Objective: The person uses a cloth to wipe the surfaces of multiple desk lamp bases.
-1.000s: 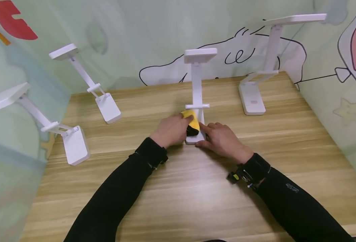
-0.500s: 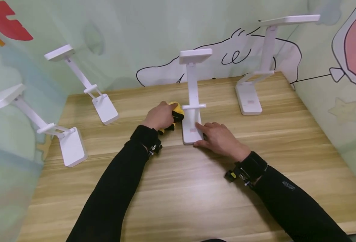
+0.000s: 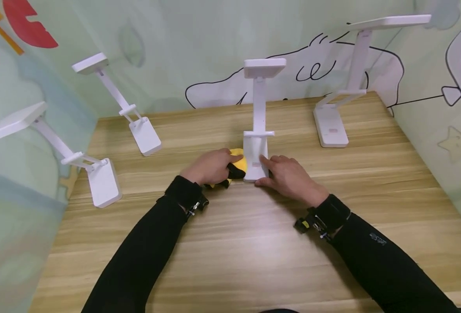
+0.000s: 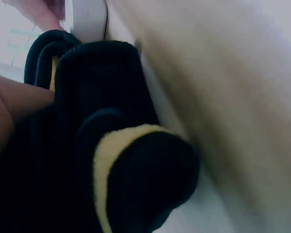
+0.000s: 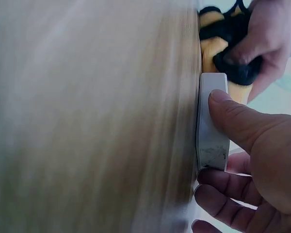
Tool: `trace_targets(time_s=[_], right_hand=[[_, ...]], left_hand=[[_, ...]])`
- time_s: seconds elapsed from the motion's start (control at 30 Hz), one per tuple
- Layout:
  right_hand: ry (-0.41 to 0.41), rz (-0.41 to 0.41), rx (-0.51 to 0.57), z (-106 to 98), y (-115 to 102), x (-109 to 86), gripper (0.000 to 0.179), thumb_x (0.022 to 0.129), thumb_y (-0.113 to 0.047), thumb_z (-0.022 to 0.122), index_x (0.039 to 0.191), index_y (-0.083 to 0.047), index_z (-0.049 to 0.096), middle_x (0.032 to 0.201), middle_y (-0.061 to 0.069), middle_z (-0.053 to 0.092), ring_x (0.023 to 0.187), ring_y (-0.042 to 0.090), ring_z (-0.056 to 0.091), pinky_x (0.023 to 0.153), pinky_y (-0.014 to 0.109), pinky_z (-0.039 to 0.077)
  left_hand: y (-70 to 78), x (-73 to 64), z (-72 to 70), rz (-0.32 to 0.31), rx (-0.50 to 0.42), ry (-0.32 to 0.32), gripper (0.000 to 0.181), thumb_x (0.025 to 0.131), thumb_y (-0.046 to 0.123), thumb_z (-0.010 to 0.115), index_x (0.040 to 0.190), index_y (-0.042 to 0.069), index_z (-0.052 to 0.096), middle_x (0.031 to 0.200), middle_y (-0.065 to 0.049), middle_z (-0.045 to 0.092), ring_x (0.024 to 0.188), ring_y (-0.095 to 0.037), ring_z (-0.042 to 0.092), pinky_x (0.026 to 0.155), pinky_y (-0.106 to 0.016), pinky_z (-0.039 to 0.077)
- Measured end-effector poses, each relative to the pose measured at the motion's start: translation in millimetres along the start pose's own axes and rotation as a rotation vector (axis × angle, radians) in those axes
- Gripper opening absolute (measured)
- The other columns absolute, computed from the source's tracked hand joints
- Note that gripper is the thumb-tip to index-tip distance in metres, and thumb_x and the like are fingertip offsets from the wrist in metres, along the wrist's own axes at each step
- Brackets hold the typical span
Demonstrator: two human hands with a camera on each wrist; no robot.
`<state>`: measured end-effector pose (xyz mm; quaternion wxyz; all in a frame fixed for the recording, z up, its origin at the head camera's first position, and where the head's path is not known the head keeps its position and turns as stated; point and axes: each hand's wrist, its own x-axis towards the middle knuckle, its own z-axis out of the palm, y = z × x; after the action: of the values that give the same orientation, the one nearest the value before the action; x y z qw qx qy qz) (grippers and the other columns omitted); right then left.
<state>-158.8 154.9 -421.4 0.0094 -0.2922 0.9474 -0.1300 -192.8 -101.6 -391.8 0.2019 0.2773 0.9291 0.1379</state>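
Note:
In the head view my left hand [image 3: 211, 167] pinches a bunched yellow-and-black cloth [image 3: 239, 165] against the left side of a white desk lamp's base [image 3: 251, 152]. From the left wrist view, the cloth's dark folds [image 4: 150, 179] fill much of the picture, with a yellow strip between them. My right hand [image 3: 291, 179] holds the base at its front right corner. Seen from the right wrist, the thumb presses on the front edge of the base [image 5: 212, 121] and the fingers lie along its side. Dark smudges mark that edge near the fingers.
Two more white lamps stand at the left, one at the back [image 3: 145, 137] and one nearer [image 3: 104, 184]. Another lamp [image 3: 331, 126] is at the back right. All stand on a wooden table [image 3: 230, 252] against patterned walls [image 3: 156, 52].
My left hand has taken the cloth off the top of the base to its left, then nearer along the left side. The right hand keeps its grip on the corner.

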Motion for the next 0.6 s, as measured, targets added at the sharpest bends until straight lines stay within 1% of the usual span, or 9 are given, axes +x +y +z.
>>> trace_targets(time_s=[0.13,0.23,0.27,0.3,0.37,0.43,0.5,0.53,0.6], right_hand=[[0.003,0.002,0.012,0.8,3.9,-1.4,0.081,0.092,-0.044,0.081,0.151,0.003,0.053,0.11,0.022,0.071,0.094,0.034,0.068,0.081,0.052,0.056],[-0.006,0.01,0.018,0.8,6.5,-1.8,0.081,0.093,-0.044,0.081,0.153,0.002,0.052,0.112,0.021,0.07,0.094,0.032,0.067,0.082,0.05,0.055],[-0.012,0.012,0.019,0.6,7.2,-1.8,0.081,0.093,-0.044,0.08,0.153,0.002,0.051,0.113,0.021,0.07,0.095,0.032,0.067,0.082,0.05,0.055],[-0.02,0.015,0.019,0.4,7.4,-1.7,0.081,0.093,-0.045,0.08,0.154,0.001,0.051,0.115,0.021,0.07,0.097,0.032,0.067,0.084,0.05,0.055],[-0.033,0.014,0.02,-0.2,7.4,-1.2,0.081,0.094,-0.045,0.079,0.155,0.001,0.05,0.116,0.021,0.07,0.097,0.032,0.067,0.085,0.05,0.055],[-0.04,0.01,0.02,-0.7,7.2,-0.4,0.081,0.095,-0.045,0.078,0.156,0.001,0.049,0.116,0.021,0.069,0.097,0.032,0.066,0.085,0.05,0.055],[-0.04,0.003,0.019,-1.0,6.9,0.0,0.081,0.096,-0.045,0.077,0.156,0.001,0.048,0.116,0.021,0.069,0.098,0.033,0.066,0.085,0.05,0.055],[-0.037,0.0,0.019,-0.6,7.0,0.1,0.081,0.095,-0.044,0.078,0.156,0.002,0.048,0.115,0.021,0.069,0.097,0.032,0.066,0.083,0.05,0.055],[-0.034,-0.003,0.024,0.7,7.5,-0.2,0.081,0.095,-0.044,0.078,0.155,0.002,0.048,0.114,0.021,0.069,0.096,0.032,0.066,0.083,0.05,0.055]], left_hand=[[4.7,-12.3,8.8,0.048,-0.024,0.015,0.062,0.099,-0.001,0.055,0.157,0.021,0.051,0.149,-0.01,0.062,0.127,-0.023,0.061,0.106,-0.041,0.052],[7.7,-21.8,15.1,0.079,-0.036,0.02,0.064,0.098,-0.002,0.056,0.158,0.022,0.052,0.15,-0.007,0.062,0.131,-0.021,0.06,0.111,-0.041,0.05],[8.3,-25.2,17.3,0.085,-0.044,0.02,0.065,0.098,-0.002,0.057,0.158,0.022,0.051,0.15,-0.006,0.062,0.127,-0.02,0.062,0.11,-0.04,0.051],[8.7,-28.7,19.0,0.085,-0.061,0.021,0.065,0.099,-0.001,0.057,0.159,0.022,0.05,0.147,-0.005,0.063,0.12,-0.02,0.065,0.105,-0.039,0.053],[8.9,-35.4,19.8,0.07,-0.118,0.017,0.067,0.099,0.001,0.058,0.161,0.021,0.045,0.133,-0.008,0.069,0.096,-0.019,0.07,0.089,-0.036,0.058],[9.0,-40.1,17.2,0.038,-0.142,0.051,0.067,0.099,0.004,0.059,0.161,0.019,0.041,0.123,-0.008,0.07,0.082,-0.019,0.066,0.078,-0.034,0.056],[9.5,-40.5,13.8,-0.009,-0.132,0.122,0.066,0.098,0.005,0.061,0.16,0.016,0.041,0.117,-0.009,0.07,0.076,-0.02,0.063,0.072,-0.035,0.055],[9.9,-39.0,12.4,-0.027,-0.116,0.158,0.065,0.097,0.005,0.062,0.158,0.014,0.041,0.118,-0.01,0.07,0.078,-0.021,0.064,0.072,-0.036,0.056],[12.7,-33.6,12.3,-0.037,-0.046,0.206,0.062,0.097,0.006,0.064,0.155,0.011,0.043,0.124,-0.011,0.07,0.087,-0.023,0.064,0.079,-0.039,0.057]])
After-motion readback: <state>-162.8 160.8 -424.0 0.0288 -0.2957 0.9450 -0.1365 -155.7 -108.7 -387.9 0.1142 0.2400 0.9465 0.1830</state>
